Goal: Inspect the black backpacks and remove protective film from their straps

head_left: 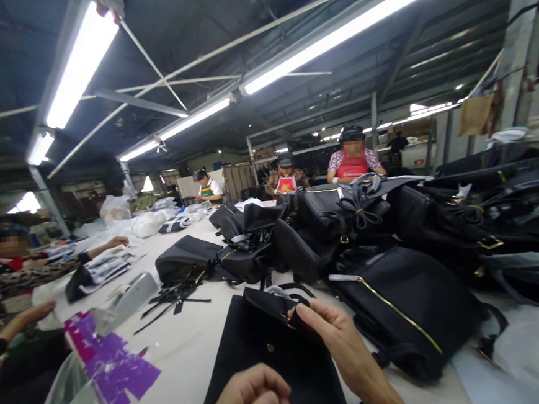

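Note:
A black bag (pixel 232 354) lies before me on the white table, its flap (pixel 268 303) lifted at the top. My right hand (pixel 333 331) pinches the edge of this flap between thumb and fingers. A small round metal snap (pixel 270 348) shows on the bag's front, below the flap. Low in the view, my left hand (pixel 257 397) is over the bag's lower front with its fingers curled in. What those fingers hold, if anything, is hidden.
Black bags with gold zips (pixel 400 316) pile up ahead and right. A purple-taped box edge (pixel 117 363), a grey tape dispenser (pixel 130 303) and clear plastic (pixel 65 398) are at left. A co-worker's arms (pixel 31 317) reach in from the left; several people work across the table.

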Demonstrator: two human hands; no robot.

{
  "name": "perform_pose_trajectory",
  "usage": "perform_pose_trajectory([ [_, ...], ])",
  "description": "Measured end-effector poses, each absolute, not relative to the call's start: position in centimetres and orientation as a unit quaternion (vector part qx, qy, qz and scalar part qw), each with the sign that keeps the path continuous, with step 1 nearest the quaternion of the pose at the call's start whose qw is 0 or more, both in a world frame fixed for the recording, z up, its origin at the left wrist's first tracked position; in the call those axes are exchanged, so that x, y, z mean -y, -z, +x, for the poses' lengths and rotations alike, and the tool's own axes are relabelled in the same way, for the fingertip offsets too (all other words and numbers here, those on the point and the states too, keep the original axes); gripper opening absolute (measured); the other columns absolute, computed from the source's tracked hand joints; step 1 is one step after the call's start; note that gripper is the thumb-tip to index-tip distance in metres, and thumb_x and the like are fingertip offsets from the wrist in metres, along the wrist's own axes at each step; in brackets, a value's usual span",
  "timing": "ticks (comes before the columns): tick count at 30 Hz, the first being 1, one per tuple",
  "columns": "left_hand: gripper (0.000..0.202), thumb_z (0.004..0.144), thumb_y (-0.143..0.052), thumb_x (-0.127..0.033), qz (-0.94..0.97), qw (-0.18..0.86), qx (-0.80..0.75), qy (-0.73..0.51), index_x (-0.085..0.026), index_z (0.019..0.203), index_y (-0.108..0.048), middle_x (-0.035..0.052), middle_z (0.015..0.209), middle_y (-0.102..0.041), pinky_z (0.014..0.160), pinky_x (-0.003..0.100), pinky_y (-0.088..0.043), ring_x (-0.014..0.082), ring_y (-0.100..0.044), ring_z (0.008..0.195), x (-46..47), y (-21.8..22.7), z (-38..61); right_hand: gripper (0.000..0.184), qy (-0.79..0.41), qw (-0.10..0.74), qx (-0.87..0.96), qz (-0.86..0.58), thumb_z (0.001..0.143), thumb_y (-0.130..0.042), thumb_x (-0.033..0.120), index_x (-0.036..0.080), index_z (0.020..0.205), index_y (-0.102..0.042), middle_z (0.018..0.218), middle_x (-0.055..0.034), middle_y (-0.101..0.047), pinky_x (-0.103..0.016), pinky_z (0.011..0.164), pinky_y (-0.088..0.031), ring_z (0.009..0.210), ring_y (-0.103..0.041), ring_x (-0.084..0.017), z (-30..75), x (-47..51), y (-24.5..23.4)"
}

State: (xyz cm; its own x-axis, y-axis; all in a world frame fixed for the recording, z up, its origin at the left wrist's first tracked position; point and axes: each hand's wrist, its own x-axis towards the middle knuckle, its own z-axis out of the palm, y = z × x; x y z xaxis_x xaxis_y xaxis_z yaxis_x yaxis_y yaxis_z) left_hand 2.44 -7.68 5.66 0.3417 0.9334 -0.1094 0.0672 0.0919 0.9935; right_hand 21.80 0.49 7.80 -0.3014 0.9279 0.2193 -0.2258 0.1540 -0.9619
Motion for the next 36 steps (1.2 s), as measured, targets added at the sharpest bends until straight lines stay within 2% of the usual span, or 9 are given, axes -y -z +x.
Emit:
perform_pose_trajectory([
  [2,0.057,0.071,-0.072,-0.063,0.47,0.647,-0.409,-0.44,-0.015,0.102,-0.064,0.0088,0.088,-0.069,0.05,0.021,-0.043,0.0158,-0.064,0.068,6.5,-5.3,3.3,0.024,-0.54,0.474,0.624,-0.306,0.081,-0.064,0.041,0.019,0.072,-0.068,0.069,0.0002,-0.064,-0.027,0.065,-0.041,0.07,-0.057,-0.018,21.5,0.0,-8.1],
  [5,0.063,0.074,-0.069,-0.063,0.382,0.705,-0.349,-0.486,-0.01,0.109,-0.067,0.0156,0.104,-0.069,0.063,0.026,-0.053,0.0211,-0.067,0.086,5.0,-5.2,4.4,0.011,-0.422,0.423,0.741,-0.306,0.076,-0.061,0.019,0.019,0.067,-0.067,0.068,0.0007,-0.063,-0.025,0.064,-0.039,0.068,-0.057,-0.016,20.7,0.7,-8.0],
  [9,0.045,0.069,-0.08,-0.05,0.297,0.725,-0.343,-0.519,-0.008,0.085,-0.073,0.0106,0.083,-0.072,0.065,0.025,-0.054,0.0155,-0.065,0.07,3.5,-5.0,5.5,0.015,-0.318,0.354,0.834,-0.281,0.067,-0.06,0.005,0.018,0.067,-0.068,0.071,-0.0005,-0.066,-0.026,0.068,-0.039,0.072,-0.059,-0.017,20.4,1.6,-7.7],
  [12,0.039,0.06,-0.088,-0.04,0.284,0.693,-0.376,-0.545,-0.008,0.076,-0.073,0.0072,0.072,-0.07,0.063,0.025,-0.054,0.0159,-0.064,0.067,3.2,-4.4,5.9,0.015,-0.385,0.319,0.819,-0.281,0.074,-0.059,0.013,0.02,0.074,-0.072,0.072,-0.0002,-0.069,-0.026,0.068,-0.042,0.072,-0.062,-0.018,21.3,1.4,-8.1],
  [15,0.038,0.057,-0.089,-0.033,0.281,0.692,-0.395,-0.535,-0.008,0.081,-0.073,0.0053,0.073,-0.07,0.058,0.025,-0.054,0.0151,-0.063,0.062,3.5,-3.5,5.6,0.023,-0.46,0.358,0.743,-0.328,0.085,-0.054,0.033,0.02,0.081,-0.072,0.076,-0.0025,-0.071,-0.028,0.07,-0.047,0.077,-0.065,-0.021,22.5,0.2,-7.9],
  [18,0.041,0.054,-0.086,-0.023,0.278,0.689,-0.407,-0.532,-0.009,0.091,-0.073,0.0046,0.08,-0.072,0.058,0.025,-0.056,0.0136,-0.064,0.058,3.8,-2.6,5.2,0.031,-0.491,0.396,0.678,-0.377,0.084,-0.054,0.045,0.019,0.085,-0.069,0.081,-0.0054,-0.071,-0.031,0.071,-0.05,0.083,-0.066,-0.024,22.9,-1.5,-6.6],
  [24,0.053,0.056,-0.078,-0.018,0.299,0.696,-0.387,-0.526,-0.012,0.108,-0.067,0.0051,0.087,-0.074,0.059,0.025,-0.056,0.0146,-0.068,0.058,4.0,-1.4,5.0,0.027,-0.473,0.361,0.697,-0.401,0.083,-0.053,0.04,0.019,0.086,-0.069,0.077,-0.0031,-0.067,-0.027,0.059,-0.044,0.07,-0.06,-0.018,21.8,-2.5,-4.1],
  [30,0.056,0.05,-0.067,-0.01,0.33,0.699,-0.37,-0.515,-0.015,0.106,-0.068,0.0021,0.085,-0.073,0.059,0.023,-0.054,0.0156,-0.07,0.059,4.2,-1.3,5.1,0.017,-0.48,0.326,0.719,-0.383,0.081,-0.056,0.032,0.02,0.082,-0.069,0.072,0.0008,-0.062,-0.026,0.062,-0.041,0.068,-0.055,-0.016,21.8,-2.2,-4.2],
  [36,0.048,0.052,-0.06,-0.015,0.329,0.701,-0.4,-0.49,-0.01,0.098,-0.069,0.0064,0.084,-0.072,0.047,0.022,-0.047,0.016,-0.067,0.049,3.8,-0.3,4.9,0.014,-0.48,0.316,0.728,-0.375,0.08,-0.06,0.029,0.019,0.083,-0.069,0.075,-0.0001,-0.065,-0.027,0.065,-0.043,0.071,-0.057,-0.017,21.9,-2.1,-3.9],
])
